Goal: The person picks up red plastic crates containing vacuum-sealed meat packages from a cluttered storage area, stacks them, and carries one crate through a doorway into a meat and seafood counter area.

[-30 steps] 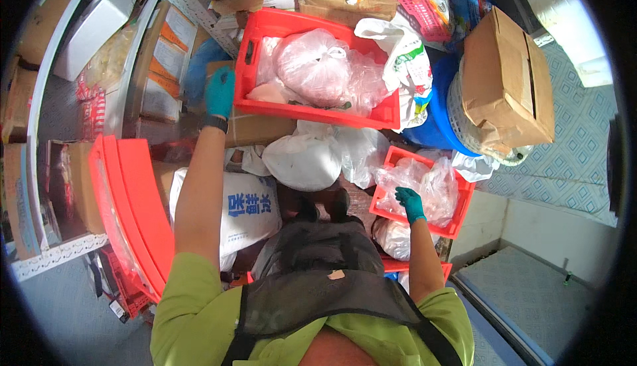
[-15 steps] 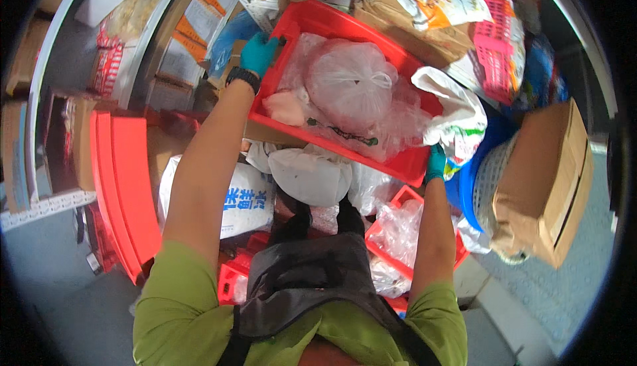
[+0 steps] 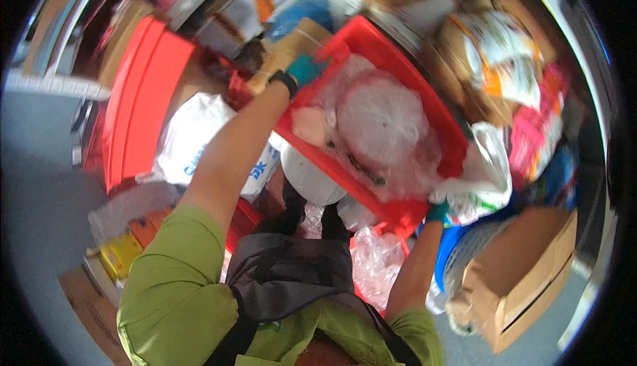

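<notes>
A red plastic crate [image 3: 371,44] filled with clear and white plastic bags [image 3: 381,117] is tilted in front of me at chest height. My left hand [image 3: 304,71], in a teal glove with a dark wristband, grips the crate's upper left rim. My right hand [image 3: 436,212], also in a teal glove, holds the crate's lower right corner. A white round bag [image 3: 308,180] sits just beneath the crate. The picture is blurred by motion.
Stacked red crates [image 3: 136,101] stand at the left, beside a white sack with blue print [image 3: 192,140]. A brown cardboard box [image 3: 521,280] rests on a blue barrel at the lower right. Colourful packets [image 3: 524,101] crowd the shelves behind. More bags lie in a crate below.
My right hand has left the lower crate and taken the big crate's right corner. Both hands now lift and swing the crate toward me as my head turns left.
</notes>
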A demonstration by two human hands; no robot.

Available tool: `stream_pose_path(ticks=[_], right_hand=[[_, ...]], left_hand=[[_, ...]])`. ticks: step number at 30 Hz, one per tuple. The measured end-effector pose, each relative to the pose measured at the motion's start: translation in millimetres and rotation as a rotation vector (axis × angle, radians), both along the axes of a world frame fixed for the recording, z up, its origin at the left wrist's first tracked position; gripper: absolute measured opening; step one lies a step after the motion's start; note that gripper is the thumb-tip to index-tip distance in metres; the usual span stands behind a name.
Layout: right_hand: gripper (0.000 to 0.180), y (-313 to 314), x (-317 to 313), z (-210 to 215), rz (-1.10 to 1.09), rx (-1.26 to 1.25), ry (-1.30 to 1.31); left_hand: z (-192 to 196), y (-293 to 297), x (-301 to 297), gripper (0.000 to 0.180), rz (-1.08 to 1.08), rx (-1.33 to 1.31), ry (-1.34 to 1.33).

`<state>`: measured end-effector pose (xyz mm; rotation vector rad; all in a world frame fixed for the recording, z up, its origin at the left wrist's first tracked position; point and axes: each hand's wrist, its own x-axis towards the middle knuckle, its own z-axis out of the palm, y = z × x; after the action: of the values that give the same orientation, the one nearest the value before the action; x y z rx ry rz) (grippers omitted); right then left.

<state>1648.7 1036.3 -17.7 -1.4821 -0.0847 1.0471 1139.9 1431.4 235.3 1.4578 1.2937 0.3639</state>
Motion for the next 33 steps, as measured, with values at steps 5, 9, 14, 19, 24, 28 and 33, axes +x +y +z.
stream_pose_path(ticks=[5,9,14,19,24,28,33], right_hand=[[0.042,-58.1,-28.3,56.6,0.099,-0.173,0.023],[0.038,-86.4,-58.9,93.3,0.146,-0.256,0.083],[0.035,-57.6,-74.9,107.9,0.311,-0.236,0.245],[0.031,10.6,-112.9,124.2,0.828,-0.331,-0.293],[0.026,44.4,-214.8,166.4,0.986,-0.156,-0.137],[0.026,37.7,-280.5,187.6,0.829,-0.105,-0.243],[0.030,22.3,-297.0,189.9,0.741,-0.178,-0.374]], left_hand=[[5.9,-118.3,-76.3,0.052,0.247,-0.108,-0.015],[36.4,-226.3,-131.3,0.057,0.483,-0.139,-0.048],[41.0,-337.2,-198.2,0.054,0.814,-0.321,-0.058],[19.8,-472.0,-258.5,0.047,1.201,-0.351,-0.230],[13.0,-577.7,-289.8,0.043,1.446,-0.227,-0.336],[9.6,-624.7,-309.5,0.047,1.532,-0.312,-0.258],[13.2,-631.1,-316.7,0.055,1.475,-0.296,-0.224]])
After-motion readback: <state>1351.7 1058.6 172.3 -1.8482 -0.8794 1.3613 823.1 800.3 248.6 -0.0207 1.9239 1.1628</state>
